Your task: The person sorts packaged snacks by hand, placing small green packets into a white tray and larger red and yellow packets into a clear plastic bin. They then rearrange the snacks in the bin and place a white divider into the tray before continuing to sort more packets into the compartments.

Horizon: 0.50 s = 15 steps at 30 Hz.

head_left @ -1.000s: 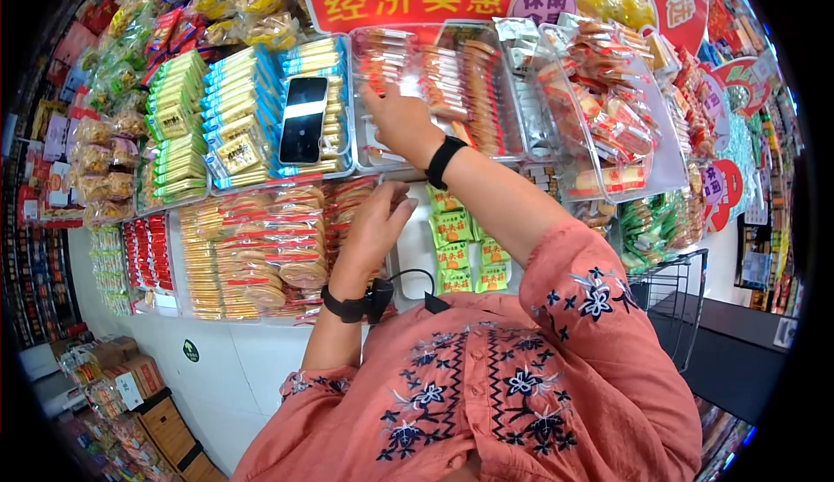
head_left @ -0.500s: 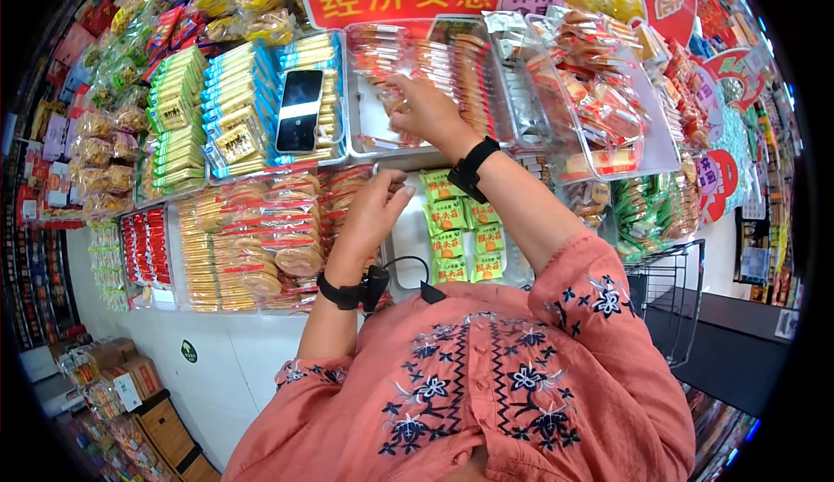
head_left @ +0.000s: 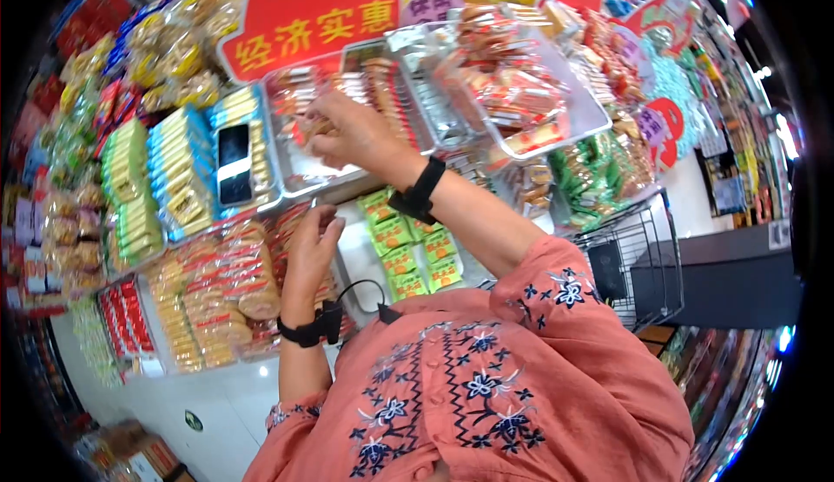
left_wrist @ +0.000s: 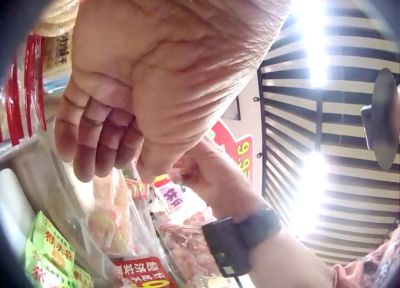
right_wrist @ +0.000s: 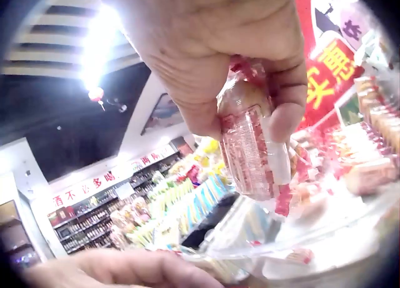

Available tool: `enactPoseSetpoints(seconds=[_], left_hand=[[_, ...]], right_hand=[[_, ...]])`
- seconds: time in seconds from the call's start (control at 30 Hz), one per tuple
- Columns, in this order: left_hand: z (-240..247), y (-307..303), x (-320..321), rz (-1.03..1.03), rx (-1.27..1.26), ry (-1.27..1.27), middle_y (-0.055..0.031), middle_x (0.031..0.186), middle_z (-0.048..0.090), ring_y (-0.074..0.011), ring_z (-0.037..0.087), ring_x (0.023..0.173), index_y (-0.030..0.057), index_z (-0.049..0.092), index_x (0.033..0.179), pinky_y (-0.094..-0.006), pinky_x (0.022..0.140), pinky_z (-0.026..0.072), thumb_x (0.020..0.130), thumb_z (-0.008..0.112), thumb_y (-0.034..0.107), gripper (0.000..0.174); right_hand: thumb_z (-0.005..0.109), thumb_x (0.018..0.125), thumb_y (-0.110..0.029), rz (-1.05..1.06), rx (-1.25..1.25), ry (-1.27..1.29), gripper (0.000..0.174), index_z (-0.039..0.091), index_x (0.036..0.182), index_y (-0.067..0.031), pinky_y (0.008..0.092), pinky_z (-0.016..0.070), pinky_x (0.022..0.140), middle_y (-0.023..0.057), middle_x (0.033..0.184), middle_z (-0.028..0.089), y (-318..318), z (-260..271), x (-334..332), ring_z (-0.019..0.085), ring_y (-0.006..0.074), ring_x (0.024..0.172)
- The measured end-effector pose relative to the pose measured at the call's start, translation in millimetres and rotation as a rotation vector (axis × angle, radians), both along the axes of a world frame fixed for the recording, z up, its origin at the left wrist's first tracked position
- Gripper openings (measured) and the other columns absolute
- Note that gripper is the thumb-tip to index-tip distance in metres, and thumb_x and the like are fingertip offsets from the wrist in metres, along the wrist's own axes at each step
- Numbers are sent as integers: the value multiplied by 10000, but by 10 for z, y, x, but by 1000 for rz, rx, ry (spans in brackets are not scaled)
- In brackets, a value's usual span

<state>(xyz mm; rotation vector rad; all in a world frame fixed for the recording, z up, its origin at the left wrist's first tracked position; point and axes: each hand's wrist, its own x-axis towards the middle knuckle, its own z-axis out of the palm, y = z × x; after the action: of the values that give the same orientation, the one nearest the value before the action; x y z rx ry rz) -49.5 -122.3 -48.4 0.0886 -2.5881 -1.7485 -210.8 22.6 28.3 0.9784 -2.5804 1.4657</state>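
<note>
My right hand [head_left: 360, 135] is over a clear tray [head_left: 304, 182] of red-and-clear wrapped snacks. In the right wrist view its thumb and fingers grip a wrapped snack packet [right_wrist: 253, 144], clear plastic with red print, above the tray. My left hand [head_left: 311, 243] hovers near the front edge of that tray, fingers loosely bent and holding nothing. The left wrist view shows its palm [left_wrist: 169, 69] with relaxed fingers [left_wrist: 94, 138]. Green snack packets [head_left: 404, 247] lie in a white tray just right of the left hand.
A phone [head_left: 234, 165] lies on the blue-wrapped snacks [head_left: 178, 169] left of the tray. A tilted clear bin [head_left: 556, 135] of red packets stands at the right, above a wire cart [head_left: 638, 260]. Bagged round crackers [head_left: 213, 282] fill the front left. A red sign [head_left: 313, 26] rises behind.
My right hand first reached to the packets at the tray's back, then drew back toward its front with a packet. The head view has shifted and tilted. The left hand stays near the tray edge.
</note>
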Motion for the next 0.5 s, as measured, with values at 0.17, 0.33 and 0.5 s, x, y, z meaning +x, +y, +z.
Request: enactPoseSetpoints(seconds=[0.17,0.33,0.5], left_hand=[[38,47,-7,-9,16,-19,-105,1011,701,-161,633,899,-20,644,1177,-310,822,515,989,666,186,280],[112,107,-2,-25,67,-48,-88,1018,694,-147,634,898,-21,635,1187,-298,816,519,995,669,184,283],[50,119,-5,-45,92,-57,-96,1018,687,-149,641,894,-27,618,1194,-301,805,526,994,670,158,277]], right_hand=[[763,850,-146,-76,-84,256,348,652,1170,-67,357,559,822,111,1072,637,404,629,182,696,235,969],[765,842,-188,-217,-159,388,351,686,1169,-87,365,570,802,140,1056,666,1164,1222,262,703,287,945],[797,844,-257,-497,231,643,396,677,1185,-96,380,582,809,144,1115,670,2196,1497,65,712,299,927]])
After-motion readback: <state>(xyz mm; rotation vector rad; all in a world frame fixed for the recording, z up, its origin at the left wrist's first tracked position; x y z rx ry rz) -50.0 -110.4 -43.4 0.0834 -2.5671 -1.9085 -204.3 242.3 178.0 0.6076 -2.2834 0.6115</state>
